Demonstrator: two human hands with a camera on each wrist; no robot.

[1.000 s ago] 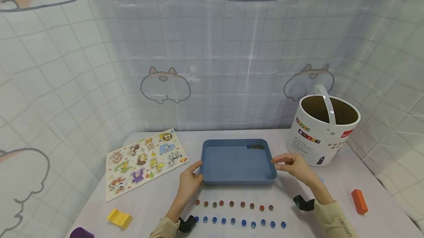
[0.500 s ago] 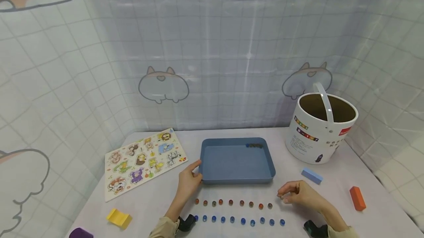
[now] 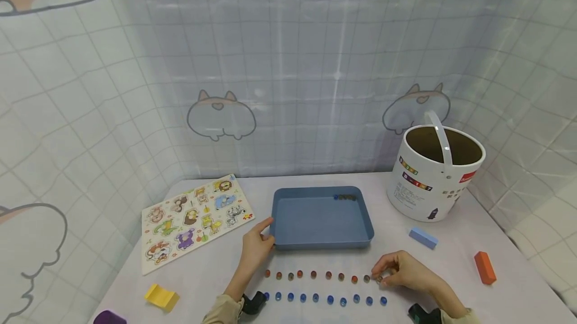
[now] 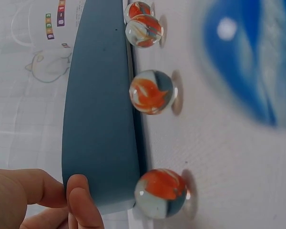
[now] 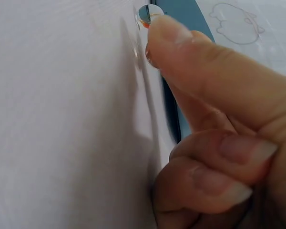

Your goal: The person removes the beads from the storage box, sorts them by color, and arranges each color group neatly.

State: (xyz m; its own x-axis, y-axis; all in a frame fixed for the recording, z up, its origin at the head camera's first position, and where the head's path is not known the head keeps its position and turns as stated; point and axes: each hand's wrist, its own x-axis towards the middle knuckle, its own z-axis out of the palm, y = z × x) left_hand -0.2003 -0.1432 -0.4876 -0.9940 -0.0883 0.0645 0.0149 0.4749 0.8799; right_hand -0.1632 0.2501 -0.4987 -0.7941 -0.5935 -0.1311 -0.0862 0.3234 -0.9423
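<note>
The blue-grey tray (image 3: 317, 224) lies flat on the table, with a short line of small marbles (image 3: 344, 197) in its far right corner. My left hand (image 3: 258, 246) grips the tray's left side between thumb and fingers. Near the right end of a row of orange-streaked marbles (image 3: 328, 275), my right hand (image 3: 407, 271) pinches a marble (image 5: 151, 57) between thumb and forefinger, close to the table. Most of that marble is hidden by the thumb in the right wrist view; another row marble (image 5: 150, 15) sits just beyond it.
A row of blue marbles (image 3: 315, 297) runs nearer the front. Right of the tray stand a white bucket (image 3: 435, 179), a blue block (image 3: 423, 238) and an orange block (image 3: 485, 268). To the left lie an animal puzzle board (image 3: 196, 221), a yellow block (image 3: 162, 298) and a purple piece (image 3: 109, 317).
My right hand has come from the tray's right edge down to the right end of the orange-streaked row, carrying the marble. My left hand keeps its hold on the tray.
</note>
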